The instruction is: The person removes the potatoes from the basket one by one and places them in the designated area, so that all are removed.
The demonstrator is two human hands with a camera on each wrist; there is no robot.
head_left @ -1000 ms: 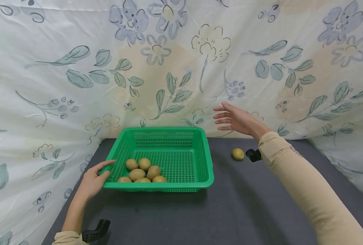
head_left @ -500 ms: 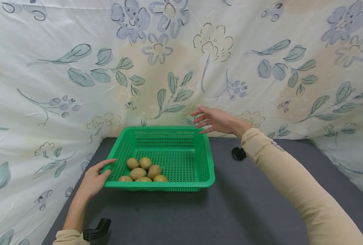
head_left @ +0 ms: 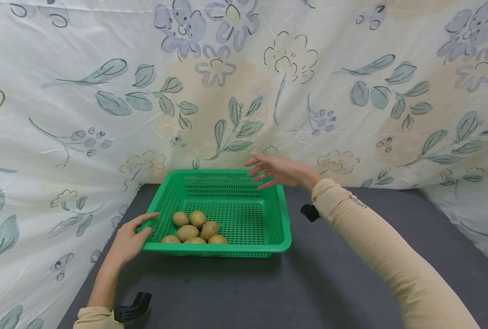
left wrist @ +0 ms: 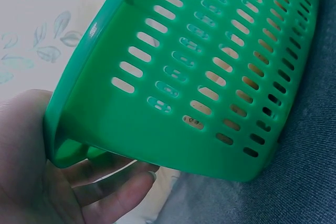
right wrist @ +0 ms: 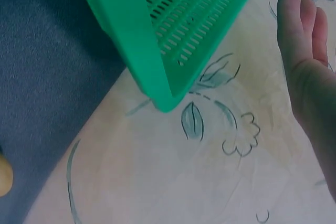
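Observation:
A green perforated plastic basket [head_left: 217,248] stands on the dark tabletop in the head view. Several potatoes [head_left: 187,233] lie together at its front left. My left hand [head_left: 129,240] grips the basket's left rim near the front corner; the left wrist view shows fingers [left wrist: 128,195] curled under the edge of the basket [left wrist: 94,129]. Over the back right corner my right hand [head_left: 278,170] hovers, fingers spread and holding nothing. In the right wrist view this hand [right wrist: 304,45] is apart from the basket [right wrist: 123,35].
A lone potato [right wrist: 4,176] lies on the table at the left edge of the right wrist view; in the head view the right arm hides it. Floral cloth [head_left: 293,105] hangs behind and beside the dark table [head_left: 227,292]. A black wrist device [head_left: 133,309] sits on the left forearm.
My right hand has moved left, from above the table beside the basket to over its back right corner, its forearm now covering the lone potato. My left hand keeps its grip on the rim.

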